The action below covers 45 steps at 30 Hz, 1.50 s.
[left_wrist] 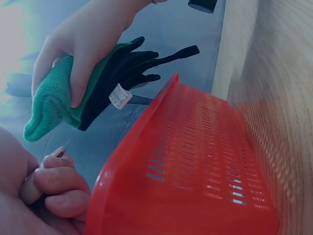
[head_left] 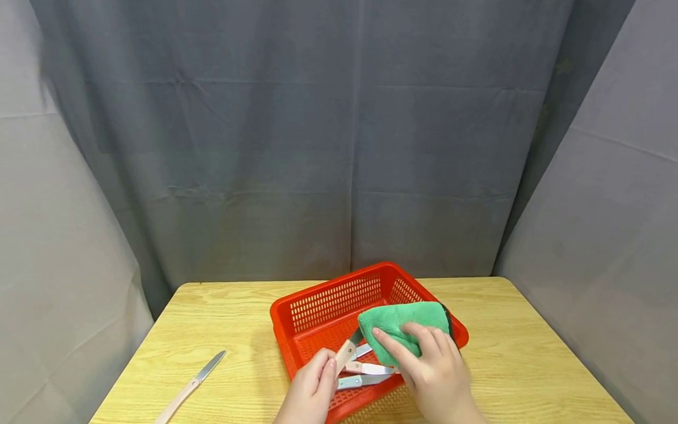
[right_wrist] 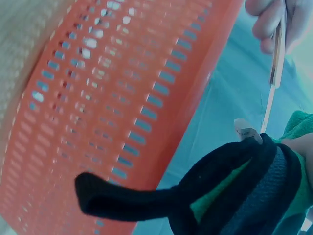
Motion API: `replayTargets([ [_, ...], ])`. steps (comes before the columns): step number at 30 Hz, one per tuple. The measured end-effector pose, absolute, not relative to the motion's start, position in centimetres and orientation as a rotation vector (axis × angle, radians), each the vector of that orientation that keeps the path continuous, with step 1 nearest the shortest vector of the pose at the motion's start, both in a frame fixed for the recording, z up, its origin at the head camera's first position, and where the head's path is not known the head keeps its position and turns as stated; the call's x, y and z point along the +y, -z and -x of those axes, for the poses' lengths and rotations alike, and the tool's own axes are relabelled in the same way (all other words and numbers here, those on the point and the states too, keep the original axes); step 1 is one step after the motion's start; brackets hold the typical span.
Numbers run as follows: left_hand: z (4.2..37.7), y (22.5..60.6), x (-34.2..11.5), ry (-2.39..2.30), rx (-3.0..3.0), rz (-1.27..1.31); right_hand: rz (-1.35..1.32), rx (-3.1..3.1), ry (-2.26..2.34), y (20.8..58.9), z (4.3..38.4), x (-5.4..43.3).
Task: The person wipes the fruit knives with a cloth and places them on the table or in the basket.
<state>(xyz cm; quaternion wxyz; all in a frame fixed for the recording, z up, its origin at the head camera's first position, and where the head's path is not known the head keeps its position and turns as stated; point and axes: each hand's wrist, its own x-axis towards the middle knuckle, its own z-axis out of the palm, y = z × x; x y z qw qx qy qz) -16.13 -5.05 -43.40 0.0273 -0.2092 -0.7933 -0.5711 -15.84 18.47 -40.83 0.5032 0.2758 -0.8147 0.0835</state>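
My left hand grips a knife by its pale wooden handle above the red basket. The knife's blade runs up to a folded green cloth, which hides its far end in the head view. Fingers of my right hand pinch this cloth from above. Black edging, a black loop and a white tag show on the cloth in the left wrist view. Beneath both hands, several knives with light handles lie inside the red plastic basket.
Apart from the basket, another knife with a wooden handle lies on the wooden table at the left. A grey curtain hangs behind the table, and pale cloth walls stand at both sides.
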Motion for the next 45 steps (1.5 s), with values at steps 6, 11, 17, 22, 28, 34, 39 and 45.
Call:
replayTargets([
  [6,16.1,43.2,-5.0,1.796,-2.482,0.624,-0.746,-1.909,-0.212,41.9,15.5,17.3],
  [11,16.0,43.2,-4.9,1.803,-2.480,0.664,-0.759,-1.936,-0.231,42.6,15.4,16.9],
  [17,15.8,43.3,-4.8,1.816,-2.463,0.692,-0.728,-1.979,-0.250,42.6,15.4,16.9],
  [22,15.7,43.5,-4.9,1.812,-2.417,0.726,-0.712,-1.963,-0.255,42.6,15.6,17.0],
  [28,15.7,43.7,-5.0,1.816,-2.418,0.722,-0.661,-2.012,-0.246,42.3,15.8,17.6],
  [34,15.7,43.9,-5.0,1.777,-2.413,0.733,-0.610,-2.075,-0.246,42.1,16.2,18.6],
  [39,15.7,43.9,-5.0,1.762,-2.417,0.735,-0.587,-2.098,-0.240,41.9,16.6,19.7],
  [45,15.7,43.8,-4.9,1.749,-2.415,0.706,-0.533,-2.094,-0.207,41.8,16.8,20.8],
])
